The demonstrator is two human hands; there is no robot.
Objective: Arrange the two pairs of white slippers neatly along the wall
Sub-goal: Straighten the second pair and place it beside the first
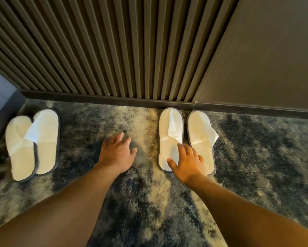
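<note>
White flat fabric slippers with grey edging lie in two pairs on the mottled blue-grey and cream carpet (96, 202), below the dark ribbed wall panel (114, 50). One pair sits at the right, toes at the dark skirting board (114, 99): the left slipper of the right pair (169, 125) and the right slipper of the right pair (199, 127) lie side by side, parallel and just apart, each with its flattened upper folded askew. The other pair lies well apart at the far left, near the corner: the outer slipper of the left pair (18, 148) overlaps the edge of the inner slipper of the left pair (46, 139), and both are angled and set back from the skirting.

The person's right hand (188, 163) rests palm down across the heels of the right pair, fingers (182, 148) spread wide and gripping nothing. The left hand (116, 152) is over bare carpet between the pairs, palm down, its fingers loosely spread and empty; whether it touches the carpet cannot be told.
</note>
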